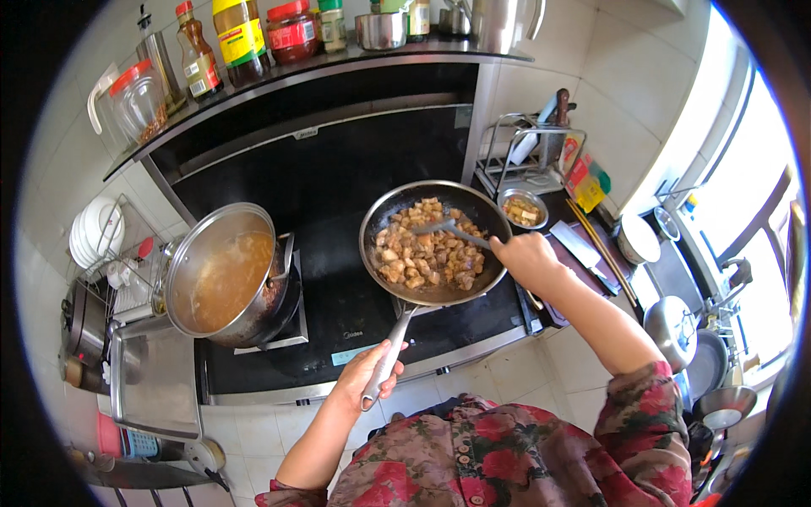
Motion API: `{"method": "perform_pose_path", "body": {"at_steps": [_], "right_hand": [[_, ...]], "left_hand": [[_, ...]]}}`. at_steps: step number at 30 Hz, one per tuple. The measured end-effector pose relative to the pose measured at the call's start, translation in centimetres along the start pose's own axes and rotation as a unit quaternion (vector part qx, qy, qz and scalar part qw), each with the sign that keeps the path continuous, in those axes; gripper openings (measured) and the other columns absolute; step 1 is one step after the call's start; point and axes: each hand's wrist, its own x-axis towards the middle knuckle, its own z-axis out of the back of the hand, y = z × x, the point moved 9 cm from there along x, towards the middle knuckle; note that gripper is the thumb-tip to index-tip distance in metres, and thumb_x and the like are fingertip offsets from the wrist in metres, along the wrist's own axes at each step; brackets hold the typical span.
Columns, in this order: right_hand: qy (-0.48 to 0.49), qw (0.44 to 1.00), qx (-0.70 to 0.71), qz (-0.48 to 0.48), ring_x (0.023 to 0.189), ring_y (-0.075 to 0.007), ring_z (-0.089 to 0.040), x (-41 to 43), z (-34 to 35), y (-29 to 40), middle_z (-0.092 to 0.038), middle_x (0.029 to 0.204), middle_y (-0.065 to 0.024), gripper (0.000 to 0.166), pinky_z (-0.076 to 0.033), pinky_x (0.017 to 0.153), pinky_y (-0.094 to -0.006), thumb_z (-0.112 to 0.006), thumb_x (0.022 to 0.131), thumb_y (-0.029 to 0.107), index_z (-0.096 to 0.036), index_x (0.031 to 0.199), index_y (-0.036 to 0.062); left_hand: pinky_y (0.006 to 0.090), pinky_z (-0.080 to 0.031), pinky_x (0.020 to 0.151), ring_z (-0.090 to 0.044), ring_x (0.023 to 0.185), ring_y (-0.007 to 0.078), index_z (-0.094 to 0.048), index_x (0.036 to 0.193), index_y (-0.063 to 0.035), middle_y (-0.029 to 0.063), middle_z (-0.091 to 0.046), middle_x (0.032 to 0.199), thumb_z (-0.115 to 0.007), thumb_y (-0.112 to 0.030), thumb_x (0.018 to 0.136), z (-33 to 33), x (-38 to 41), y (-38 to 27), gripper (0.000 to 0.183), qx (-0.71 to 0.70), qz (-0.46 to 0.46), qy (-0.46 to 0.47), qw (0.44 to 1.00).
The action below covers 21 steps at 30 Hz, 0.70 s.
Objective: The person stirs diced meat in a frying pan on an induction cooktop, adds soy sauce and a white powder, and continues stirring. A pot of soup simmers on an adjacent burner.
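Note:
A frying pan [367, 218] stands on the right side of the black stove, holding browned chunks of meat [418, 250]. My right hand [527, 261], at the pan's right rim, is closed on the handle of a grey spatula [466, 236]; its blade lies among the chunks. Below the pan, my left hand [370, 374] holds the metal pan handle [396, 345], with the fingers curled around it near its end. To the left, a large steel pot [274, 241] of cloudy brown liquid [231, 285] sits over the other burner.
Right of the stove lie a small metal bowl of chopped seasonings [523, 209], a cleaver [575, 244], long chopsticks [602, 250] and a knife rack [535, 133]. Bottles and jars line the shelf [355, 56] above. A metal tray [156, 380] and a dish rack [136, 279] are at left.

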Motion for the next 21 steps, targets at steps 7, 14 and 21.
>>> {"method": "perform_pose_path", "body": {"at_steps": [7, 14, 21], "right_hand": [[-0.051, 0.997, 0.062, -0.014, 0.060, -0.0249, -0.063, -4.6, -0.4, -4.3, -0.059, 0.067, -0.0105, 0.040, -0.048, 0.050, -0.0354, -0.055, 0.077, 0.008, -0.051, 0.116, 0.0064], [-0.010, 0.981, 0.185, -0.060, 0.065, -0.0285, -0.062, -5.4, -7.3, -6.1, -0.060, 0.080, -0.0100, 0.040, -0.049, 0.054, -0.0373, -0.055, 0.082, 0.023, -0.048, 0.121, 0.0178], [-0.246, 0.849, 0.453, -0.112, 0.057, -0.0238, -0.059, -8.3, -2.2, -8.0, -0.056, 0.065, -0.0122, 0.010, -0.048, 0.052, -0.0325, -0.063, 0.075, 0.003, -0.063, 0.085, -0.0016]], "left_hand": [[0.0237, -0.039, 0.036, -0.048, 0.046, 0.0112, -0.047, 0.121, -0.0004, 0.0111, -0.059, 0.075, -0.039, -0.035, 0.095, 0.3, -0.2, 0.0, 0.044, -0.056, -0.013, -0.015, 0.998], [0.0207, -0.034, 0.034, -0.045, 0.043, 0.0092, -0.046, 0.121, 0.0018, 0.0111, -0.060, 0.076, -0.039, -0.031, 0.095, 0.2, -1.3, 0.6, 0.043, -0.082, -0.033, -0.045, 0.995], [0.0258, -0.049, 0.047, -0.061, 0.061, 0.0167, -0.052, 0.115, 0.0000, 0.0139, -0.065, 0.089, -0.042, -0.039, 0.093, 5.3, -3.2, 1.8, 0.046, -0.080, -0.135, -0.314, 0.936]]}}
